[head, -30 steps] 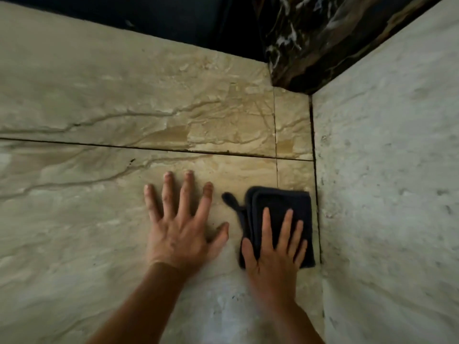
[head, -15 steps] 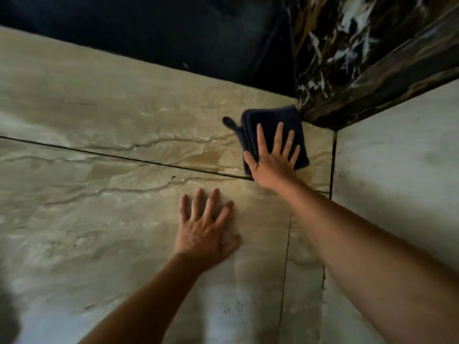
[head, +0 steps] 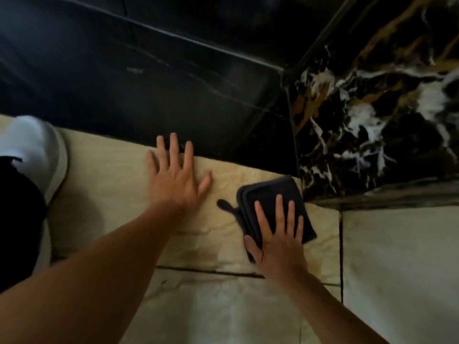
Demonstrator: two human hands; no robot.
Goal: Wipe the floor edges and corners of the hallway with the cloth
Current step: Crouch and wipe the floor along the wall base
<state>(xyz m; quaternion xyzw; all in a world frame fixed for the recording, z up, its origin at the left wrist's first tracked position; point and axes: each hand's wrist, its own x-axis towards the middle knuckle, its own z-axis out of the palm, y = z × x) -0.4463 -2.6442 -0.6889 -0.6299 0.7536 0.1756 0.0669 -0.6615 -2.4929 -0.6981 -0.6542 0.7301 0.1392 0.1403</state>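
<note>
Presses the folded cloth (head: 269,193) flat to the floor (head: 111,194) in the corner by the veined wall (head: 360,125) under a straight-fingered right hand (head: 280,244), left hand (head: 173,180) splayed bare on tile, neither grip closed; seems soft, light, prone to bunching, best steered under the palm.

A tiled indoor corner, likely a home hallway: beige veined marble floor tiles (head: 111,194) under both hands, a glossy black wall (head: 149,83) just beyond the left hand (head: 175,180), a black-and-gold marble panel (head: 372,108) beyond the right hand (head: 279,247), and a white slipper (head: 32,150) well left of the left hand.
</note>
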